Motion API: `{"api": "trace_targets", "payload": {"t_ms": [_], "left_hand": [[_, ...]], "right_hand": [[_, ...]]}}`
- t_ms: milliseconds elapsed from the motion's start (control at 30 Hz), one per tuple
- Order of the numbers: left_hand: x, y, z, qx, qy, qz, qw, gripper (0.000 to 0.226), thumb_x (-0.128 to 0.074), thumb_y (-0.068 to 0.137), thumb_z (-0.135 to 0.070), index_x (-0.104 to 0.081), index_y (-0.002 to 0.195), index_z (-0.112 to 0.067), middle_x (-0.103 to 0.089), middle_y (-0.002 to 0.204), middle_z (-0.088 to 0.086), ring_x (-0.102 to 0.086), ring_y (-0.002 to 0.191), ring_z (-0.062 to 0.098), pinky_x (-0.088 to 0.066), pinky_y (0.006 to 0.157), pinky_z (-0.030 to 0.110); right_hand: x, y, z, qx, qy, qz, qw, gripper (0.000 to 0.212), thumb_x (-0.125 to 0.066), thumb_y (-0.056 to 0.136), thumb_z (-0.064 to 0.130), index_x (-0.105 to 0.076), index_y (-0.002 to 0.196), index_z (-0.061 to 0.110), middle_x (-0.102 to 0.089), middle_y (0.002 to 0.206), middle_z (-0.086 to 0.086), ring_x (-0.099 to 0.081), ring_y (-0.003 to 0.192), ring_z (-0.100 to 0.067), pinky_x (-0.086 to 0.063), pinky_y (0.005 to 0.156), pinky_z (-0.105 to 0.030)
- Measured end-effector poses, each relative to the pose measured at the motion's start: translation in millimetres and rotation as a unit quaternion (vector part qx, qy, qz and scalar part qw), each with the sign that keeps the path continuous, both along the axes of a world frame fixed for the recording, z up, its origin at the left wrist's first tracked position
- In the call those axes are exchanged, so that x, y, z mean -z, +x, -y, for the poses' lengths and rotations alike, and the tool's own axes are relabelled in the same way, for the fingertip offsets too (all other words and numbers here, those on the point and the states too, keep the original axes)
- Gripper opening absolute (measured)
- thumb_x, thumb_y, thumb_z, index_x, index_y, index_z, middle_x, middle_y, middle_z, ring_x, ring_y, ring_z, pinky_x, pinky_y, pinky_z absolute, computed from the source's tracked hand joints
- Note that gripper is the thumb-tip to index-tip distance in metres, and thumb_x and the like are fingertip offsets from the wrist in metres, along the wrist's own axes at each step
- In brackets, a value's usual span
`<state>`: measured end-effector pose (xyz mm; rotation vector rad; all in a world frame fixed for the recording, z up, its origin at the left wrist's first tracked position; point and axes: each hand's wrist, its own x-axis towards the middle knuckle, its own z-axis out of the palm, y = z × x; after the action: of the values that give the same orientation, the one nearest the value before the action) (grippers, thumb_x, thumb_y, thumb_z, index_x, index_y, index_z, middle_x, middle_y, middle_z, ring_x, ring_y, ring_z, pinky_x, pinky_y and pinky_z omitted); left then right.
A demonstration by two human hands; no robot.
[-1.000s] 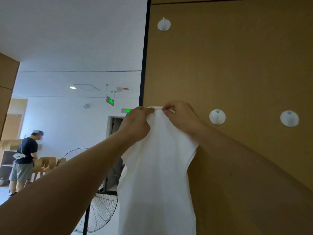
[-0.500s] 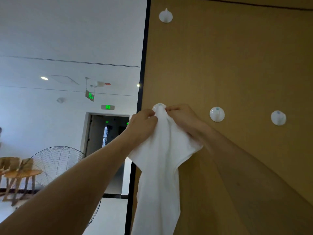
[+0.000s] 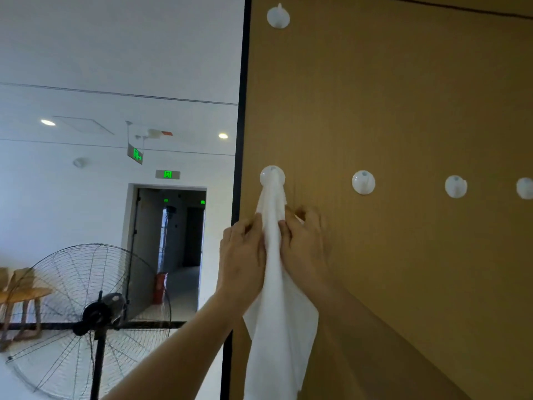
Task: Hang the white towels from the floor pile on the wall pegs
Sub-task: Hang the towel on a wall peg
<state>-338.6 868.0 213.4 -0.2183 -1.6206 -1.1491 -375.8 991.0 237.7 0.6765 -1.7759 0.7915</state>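
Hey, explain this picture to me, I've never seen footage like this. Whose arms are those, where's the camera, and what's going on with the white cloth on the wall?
The camera is worn on a person's head, so the two bare arms reaching forward are the wearer's own. There is no machine here. Ahead is a brown wall panel with round white pegs. A white towel hangs from the leftmost peg of the row. The left hand and right hand touch it from either side, just below the peg. The pegs to the right, such as the next peg, are bare. At left stands a floor fan before a doorway.
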Motion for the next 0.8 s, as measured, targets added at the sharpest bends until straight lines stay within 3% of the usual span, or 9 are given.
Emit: {"api": "trace_targets", "payload": {"t_ms": [67,100,233,300,400,467,567,667,800], "left_hand": [[17.2,1.0,-5.1,0.036,0.029,-0.01,0.999,0.019,-0.043,0.095,-0.062,-0.058,0.1,-0.052,-0.051,0.095,-0.032,-0.058,0.091,-0.009,-0.051,0.071,0.016],[28.2,0.1,-5.0,0.04,0.023,-0.017,0.999,0.019,-0.044,0.096,-0.061,-0.06,0.101,-0.051,-0.054,0.096,-0.03,-0.059,0.092,-0.007,-0.051,0.07,0.015],[62.0,-3.8,-0.9,-0.01,-0.075,-0.052,0.996,0.021,-0.048,0.097,-0.052,-0.064,0.108,-0.044,-0.062,0.098,-0.022,-0.061,0.097,0.0,-0.055,0.082,0.023],[61.3,0.8,2.1,-0.06,-0.122,-0.061,0.989,0.025,-0.048,0.095,-0.056,-0.069,0.101,-0.044,-0.065,0.095,-0.018,-0.064,0.093,0.005,-0.055,0.081,0.029],[53.9,0.5,10.0,-0.048,-0.157,-0.04,0.986,0.033,-0.048,0.093,-0.062,-0.07,0.094,-0.037,-0.066,0.093,-0.009,-0.067,0.089,0.014,-0.057,0.079,0.037],[46.9,1.1,13.3,-0.051,-0.17,-0.005,0.984,0.034,-0.05,0.091,-0.063,-0.068,0.095,-0.034,-0.064,0.098,-0.004,-0.066,0.089,0.015,-0.058,0.079,0.039],[33.7,6.5,19.4,-0.052,-0.223,0.032,0.973,0.024,-0.053,0.097,-0.036,-0.07,0.107,-0.023,-0.062,0.101,-0.001,-0.057,0.091,0.013,-0.05,0.081,0.029],[7.4,24.3,23.7,-0.058,-0.258,0.057,0.963,0.03,-0.048,0.095,-0.01,-0.072,0.113,-0.016,-0.068,0.103,0.004,-0.055,0.089,0.014,-0.045,0.08,0.025],[-23.1,51.9,15.0,-0.177,-0.245,0.097,0.948,0.038,-0.047,0.09,-0.014,-0.064,0.124,-0.016,-0.061,0.122,0.005,-0.055,0.108,0.027,-0.047,0.087,0.035]], "right_hand": [[12.4,7.8,4.4,-0.092,-0.083,0.044,0.991,0.017,-0.048,0.102,0.031,-0.063,0.107,0.027,-0.059,0.096,0.019,-0.056,0.088,0.003,-0.047,0.072,-0.019],[20.6,9.9,6.2,-0.135,-0.12,0.066,0.981,0.017,-0.05,0.102,0.033,-0.064,0.095,0.027,-0.062,0.086,0.016,-0.058,0.078,0.004,-0.047,0.065,-0.015],[48.5,19.8,4.5,-0.225,-0.209,0.156,0.939,0.036,-0.054,0.098,0.037,-0.065,0.093,0.003,-0.064,0.09,-0.018,-0.06,0.072,-0.018,-0.05,0.069,-0.033],[56.5,26.3,5.3,-0.185,-0.194,0.143,0.953,0.032,-0.054,0.099,0.027,-0.064,0.095,-0.003,-0.063,0.094,-0.023,-0.059,0.071,-0.015,-0.049,0.067,-0.026],[61.4,34.2,4.1,-0.123,-0.141,0.107,0.977,0.019,-0.054,0.098,0.007,-0.071,0.105,0.006,-0.069,0.096,-0.015,-0.062,0.083,-0.014,-0.046,0.072,-0.011],[57.9,36.3,-1.0,-0.062,-0.049,0.071,0.994,0.032,-0.052,0.095,-0.001,-0.066,0.124,0.005,-0.066,0.113,-0.008,-0.061,0.099,-0.017,-0.045,0.085,-0.018],[43.7,39.2,-14.3,-0.009,0.018,0.115,0.993,0.04,-0.048,0.095,0.005,-0.06,0.132,0.009,-0.062,0.127,-0.005,-0.058,0.113,-0.02,-0.045,0.097,-0.029],[33.6,46.5,-29.5,0.029,0.043,0.149,0.987,0.045,-0.047,0.098,0.015,-0.05,0.142,0.01,-0.054,0.141,-0.005,-0.051,0.127,-0.022,-0.039,0.108,-0.032],[31.7,72.2,-57.4,0.067,0.048,0.146,0.986,0.043,-0.048,0.096,0.018,-0.055,0.137,0.01,-0.057,0.135,-0.009,-0.053,0.122,-0.027,-0.041,0.1,-0.03]]}}
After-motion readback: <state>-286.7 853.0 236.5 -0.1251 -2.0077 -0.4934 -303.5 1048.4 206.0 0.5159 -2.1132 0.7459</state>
